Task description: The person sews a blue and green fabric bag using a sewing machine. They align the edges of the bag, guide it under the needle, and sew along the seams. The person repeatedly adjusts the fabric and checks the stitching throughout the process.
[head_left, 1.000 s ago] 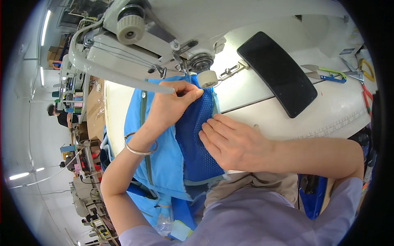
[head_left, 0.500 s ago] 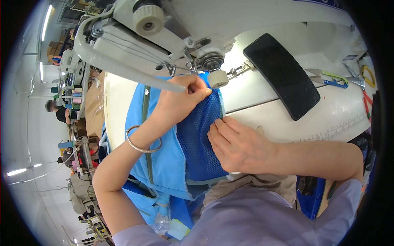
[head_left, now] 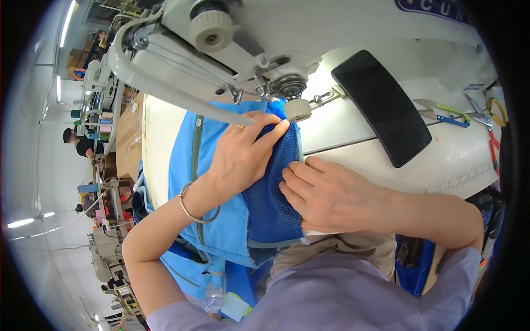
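Note:
A blue mesh fabric (head_left: 270,201) lies over a light blue fabric piece (head_left: 221,231) with a dark green zipper (head_left: 196,165). My left hand (head_left: 243,151) pinches the mesh close to the sewing machine's head (head_left: 287,88), thumb and forefinger together at its upper part. Nearer to me, my right hand (head_left: 331,196) has its fingers curled on the right edge of the mesh. The fabric's far end runs under the machine's head, where the needle is hidden from view.
On the right of the white machine table (head_left: 469,171) lie a black phone (head_left: 383,107), thread snips (head_left: 447,113) and scissors (head_left: 480,118). More light blue fabric hangs over the front edge. Other sewing machines and a person (head_left: 83,144) are at far left.
My left hand has opened out a little, its fingers lying flatter over the mesh. My right hand stays at the mesh edge. The whole view has shifted slightly downward.

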`<state>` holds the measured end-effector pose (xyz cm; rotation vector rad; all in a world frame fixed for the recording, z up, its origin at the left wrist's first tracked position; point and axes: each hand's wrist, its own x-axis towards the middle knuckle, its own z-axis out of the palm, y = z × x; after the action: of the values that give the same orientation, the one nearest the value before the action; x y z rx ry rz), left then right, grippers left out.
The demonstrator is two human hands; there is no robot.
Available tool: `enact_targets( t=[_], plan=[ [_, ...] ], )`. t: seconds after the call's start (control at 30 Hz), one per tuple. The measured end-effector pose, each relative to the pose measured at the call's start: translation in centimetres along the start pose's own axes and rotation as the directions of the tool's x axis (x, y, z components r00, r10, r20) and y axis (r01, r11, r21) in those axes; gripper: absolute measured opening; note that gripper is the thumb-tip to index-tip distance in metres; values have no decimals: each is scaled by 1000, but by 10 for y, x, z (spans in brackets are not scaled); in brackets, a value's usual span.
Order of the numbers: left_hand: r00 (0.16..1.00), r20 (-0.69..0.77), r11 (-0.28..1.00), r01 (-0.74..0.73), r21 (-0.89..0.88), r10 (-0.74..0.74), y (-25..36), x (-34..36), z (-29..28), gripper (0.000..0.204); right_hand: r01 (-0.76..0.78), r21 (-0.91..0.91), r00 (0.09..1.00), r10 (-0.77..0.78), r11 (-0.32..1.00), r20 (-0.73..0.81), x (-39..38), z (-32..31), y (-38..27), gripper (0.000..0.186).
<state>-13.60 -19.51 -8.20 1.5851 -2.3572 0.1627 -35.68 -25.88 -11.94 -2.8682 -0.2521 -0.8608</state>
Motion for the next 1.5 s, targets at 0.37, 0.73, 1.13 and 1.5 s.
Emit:
enact_targets(
  t=[0.37, 0.73, 1.13, 1.5],
  plan=[
    [993, -113, 997, 16, -76, -25, -6, -17, 17, 48, -8, -53, 1000, 9, 999, 29, 0, 8, -3, 33],
    [980, -181, 996, 67, -63, -78, -16, -10, 26, 40, -49, -9, 994, 48, 999, -100, 7, 10, 19, 28],
    [966, -233, 989, 88, -116, -113, -22, -7, 31, 32, -76, -37, 997, 75, 996, -21, 11, 2, 21, 32],
    [950, -278, 985, 112, -132, -146, -25, -5, 40, 32, -86, -28, 996, 85, 996, -9, 11, 0, 24, 34]
  ],
)
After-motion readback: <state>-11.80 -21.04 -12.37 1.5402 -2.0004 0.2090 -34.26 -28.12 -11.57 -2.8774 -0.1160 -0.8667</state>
